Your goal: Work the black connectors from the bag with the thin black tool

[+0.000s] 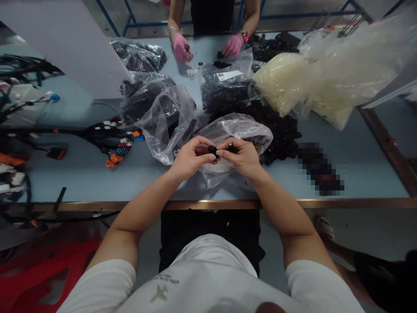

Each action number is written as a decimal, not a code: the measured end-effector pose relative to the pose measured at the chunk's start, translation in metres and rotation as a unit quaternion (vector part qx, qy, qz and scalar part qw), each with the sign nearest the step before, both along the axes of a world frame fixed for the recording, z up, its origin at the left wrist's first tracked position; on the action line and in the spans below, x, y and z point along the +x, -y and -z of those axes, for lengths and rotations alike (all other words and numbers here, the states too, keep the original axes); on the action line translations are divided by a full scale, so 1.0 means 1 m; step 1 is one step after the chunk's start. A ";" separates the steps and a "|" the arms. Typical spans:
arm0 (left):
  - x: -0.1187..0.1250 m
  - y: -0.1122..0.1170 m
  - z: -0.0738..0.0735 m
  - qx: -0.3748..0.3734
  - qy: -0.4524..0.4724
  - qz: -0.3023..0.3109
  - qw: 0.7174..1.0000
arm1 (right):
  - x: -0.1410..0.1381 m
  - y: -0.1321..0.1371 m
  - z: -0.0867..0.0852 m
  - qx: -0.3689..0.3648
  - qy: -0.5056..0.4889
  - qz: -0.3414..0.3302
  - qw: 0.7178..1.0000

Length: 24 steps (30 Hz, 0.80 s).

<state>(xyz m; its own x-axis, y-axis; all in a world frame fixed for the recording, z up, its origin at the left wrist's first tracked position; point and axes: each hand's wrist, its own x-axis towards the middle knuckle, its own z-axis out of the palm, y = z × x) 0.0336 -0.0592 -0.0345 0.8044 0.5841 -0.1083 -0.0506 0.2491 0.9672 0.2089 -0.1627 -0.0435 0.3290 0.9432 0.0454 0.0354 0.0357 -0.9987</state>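
Note:
My left hand is closed, pinching a small black plastic part between thumb and fingers. The thumb and forefinger of my right hand meet at the same part from the other side. A second dark piece shows within the curled fingers of my right hand; its kind is too small to tell. Both hands are above an opened clear plastic bag on the blue tabletop. Behind and to the right of that bag lies a heap of small black plastic parts.
Wire harnesses with coloured connectors spread over the left side. Clear bags of black parts and cream-coloured parts stand farther back. Across the table, a co-worker's pink-gloved hands handle dark pieces. A pixelated dark object lies right.

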 end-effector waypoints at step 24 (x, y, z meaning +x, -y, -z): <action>-0.002 -0.014 0.003 0.106 -0.001 -0.101 0.989 | 0.008 0.004 0.009 -0.033 0.465 -0.150 0.872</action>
<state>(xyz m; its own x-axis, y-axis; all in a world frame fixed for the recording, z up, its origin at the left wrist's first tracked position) 0.0320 -0.0450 -0.0373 0.6688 0.7428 0.0327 -0.0764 0.0249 0.9968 0.2165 -0.1664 -0.0528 -0.0840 0.9912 0.1028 0.8304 0.1266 -0.5426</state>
